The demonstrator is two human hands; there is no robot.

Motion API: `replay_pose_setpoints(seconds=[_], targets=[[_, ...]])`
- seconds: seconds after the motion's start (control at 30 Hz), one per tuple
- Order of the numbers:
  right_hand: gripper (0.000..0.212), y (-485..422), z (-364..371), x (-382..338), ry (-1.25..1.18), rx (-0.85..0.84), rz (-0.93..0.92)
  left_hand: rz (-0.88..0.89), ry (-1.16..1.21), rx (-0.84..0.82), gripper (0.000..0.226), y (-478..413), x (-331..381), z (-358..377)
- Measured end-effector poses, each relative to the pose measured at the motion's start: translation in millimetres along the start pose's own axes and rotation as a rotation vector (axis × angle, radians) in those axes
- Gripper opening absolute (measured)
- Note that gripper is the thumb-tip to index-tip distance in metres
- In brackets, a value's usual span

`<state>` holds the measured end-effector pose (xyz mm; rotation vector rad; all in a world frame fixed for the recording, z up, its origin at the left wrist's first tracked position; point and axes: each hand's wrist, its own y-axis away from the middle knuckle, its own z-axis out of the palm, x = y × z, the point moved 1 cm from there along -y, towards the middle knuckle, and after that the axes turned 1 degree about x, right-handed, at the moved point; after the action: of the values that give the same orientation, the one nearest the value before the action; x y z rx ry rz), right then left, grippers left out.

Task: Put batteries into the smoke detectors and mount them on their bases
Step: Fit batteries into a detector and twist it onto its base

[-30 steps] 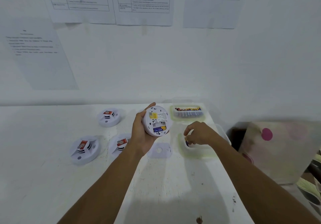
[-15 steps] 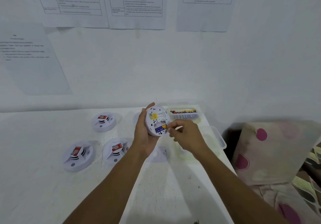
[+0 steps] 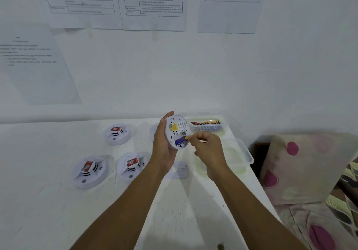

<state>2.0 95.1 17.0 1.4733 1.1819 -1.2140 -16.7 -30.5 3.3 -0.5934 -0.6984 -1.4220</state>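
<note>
Smoke detector (image 3: 177,132) held up above the far right part of the table (image 3: 48,201), turned on edge so its back with a yellow label faces the camera. The left hand (image 3: 164,147) grips it from the left, the fingers curled behind its body and the thumb up along the rim. A blue battery (image 3: 180,140) with a yellow end lies in the open compartment on the detector's back, and the right hand (image 3: 208,147) pinches that yellow end between thumb and forefinger, its other fingers curled in. At the far right corner of the table a clear tray (image 3: 222,131) holds a row of batteries, and a second clear container (image 3: 245,153) stands against the right edge, just beside the right hand. A small white cover (image 3: 181,169) lies on the table below the hands. Three more detectors rest to the left: a far detector (image 3: 117,134), a middle detector (image 3: 132,165) and a left detector (image 3: 89,171), each with a red label on top.
</note>
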Motion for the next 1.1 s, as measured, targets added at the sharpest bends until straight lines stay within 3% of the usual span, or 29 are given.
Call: replay_pose_setpoints(seconds=[0.3, 0.37, 0.53, 0.6, 0.8, 0.93, 1.1], targets=[[0.007, -8, -31, -9, -0.061, 0.031, -0.162, -0.076, 0.021, -0.058, 0.041, 5, -7, 10], [0.007, -20, -50, -9, 0.061, 0.0, -0.183, -0.08, 0.033, -0.03, 0.044, 4, -8, 3], [0.014, -45, -75, 5, 0.696, -0.148, -0.218, -0.108, 0.051, 0.002, 0.045, 1, -8, -11], [0.016, -48, -72, 13, 0.82, -0.218, -0.197, -0.108, 0.05, 0.001, 0.044, 3, -8, -13], [0.014, -54, -66, 26, 0.793, -0.322, -0.093, -0.097, 0.04, -0.003, 0.044, 7, -4, -24], [0.021, -53, -66, 23, 0.749, -0.312, -0.117, -0.092, 0.06, -0.008, 0.044, 9, 2, -33], [0.014, -37, -42, 7, 0.737, -0.332, -0.413, -0.088, 0.065, 0.009, 0.042, 14, 13, -48]])
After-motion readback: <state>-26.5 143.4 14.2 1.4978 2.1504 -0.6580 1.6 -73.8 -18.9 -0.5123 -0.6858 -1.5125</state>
